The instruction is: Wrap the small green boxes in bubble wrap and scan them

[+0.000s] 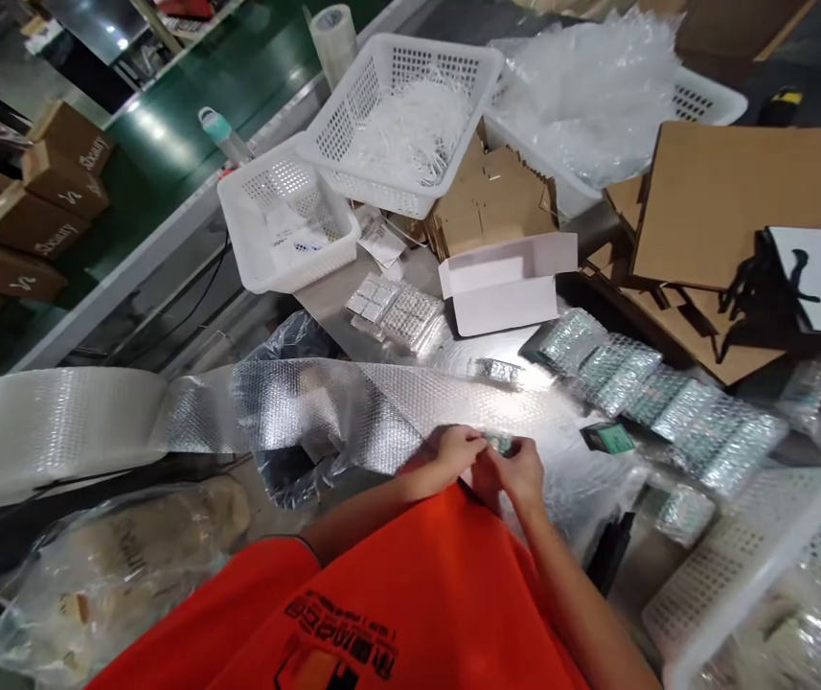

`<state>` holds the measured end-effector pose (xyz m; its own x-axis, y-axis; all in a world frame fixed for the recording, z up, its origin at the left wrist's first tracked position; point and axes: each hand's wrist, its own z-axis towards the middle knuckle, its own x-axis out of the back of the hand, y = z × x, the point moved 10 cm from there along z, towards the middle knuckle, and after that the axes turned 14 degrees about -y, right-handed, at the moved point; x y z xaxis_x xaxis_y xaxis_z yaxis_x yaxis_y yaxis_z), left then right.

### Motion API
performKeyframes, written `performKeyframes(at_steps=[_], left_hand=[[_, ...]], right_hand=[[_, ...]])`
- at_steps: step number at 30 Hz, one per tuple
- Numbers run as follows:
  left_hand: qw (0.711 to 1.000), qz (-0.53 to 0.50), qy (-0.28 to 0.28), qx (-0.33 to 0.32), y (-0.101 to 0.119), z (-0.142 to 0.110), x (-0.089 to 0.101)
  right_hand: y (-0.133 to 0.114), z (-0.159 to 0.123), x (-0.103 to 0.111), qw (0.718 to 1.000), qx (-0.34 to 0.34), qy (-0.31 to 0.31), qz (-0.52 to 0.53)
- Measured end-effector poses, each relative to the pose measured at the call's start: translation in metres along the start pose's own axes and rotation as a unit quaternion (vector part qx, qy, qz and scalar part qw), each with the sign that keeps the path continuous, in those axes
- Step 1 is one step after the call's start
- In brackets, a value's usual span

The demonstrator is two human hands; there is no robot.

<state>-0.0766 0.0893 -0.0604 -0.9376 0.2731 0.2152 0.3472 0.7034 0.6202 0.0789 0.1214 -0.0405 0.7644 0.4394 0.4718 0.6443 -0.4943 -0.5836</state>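
My left hand (459,450) and my right hand (521,470) are close together near my body, fingers closed on a small green-and-white box (497,442) that they partly hide. Under them lies a long strip of bubble wrap (445,398), running left to a big bubble wrap roll (57,431). Right of my hands a dark green box (607,438) rests on the wrap. Beyond it, several bubble-wrapped packs (683,412) stand in a slanting row. A small wrapped piece (500,371) lies just above my hands.
An open white carton (507,292) stands behind the wrap, with flat cardboard (741,201) to its right. White baskets (324,158) line the back. Another basket (762,546) is at the right front, near a black tool (611,551). A green conveyor (187,105) runs along the left.
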Motion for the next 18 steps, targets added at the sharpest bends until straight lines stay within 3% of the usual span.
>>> performKeyframes(at_steps=[2,4,10,13,15,18], left_hand=[[0.999,0.0,-0.036,-0.026,0.01,0.002,-0.019],[0.997,0.014,-0.049,-0.049,0.015,-0.002,-0.022],[0.991,0.088,-0.011,-0.103,0.005,-0.028,0.033],[0.988,0.1,-0.017,-0.117,0.005,-0.035,0.043],[0.988,0.09,-0.019,-0.122,0.01,-0.033,0.036],[0.991,0.049,-0.026,-0.123,0.021,-0.022,0.012]], right_hand=[[0.014,0.001,0.023,0.999,-0.028,0.016,-0.006],[0.022,0.001,0.035,0.999,-0.04,0.02,-0.006],[0.017,-0.001,0.029,0.999,-0.033,0.022,0.011],[0.017,0.0,0.03,0.999,-0.034,0.023,0.021],[0.021,0.004,0.033,0.999,-0.038,0.019,0.031],[0.028,0.01,0.038,0.998,-0.033,0.006,0.055]])
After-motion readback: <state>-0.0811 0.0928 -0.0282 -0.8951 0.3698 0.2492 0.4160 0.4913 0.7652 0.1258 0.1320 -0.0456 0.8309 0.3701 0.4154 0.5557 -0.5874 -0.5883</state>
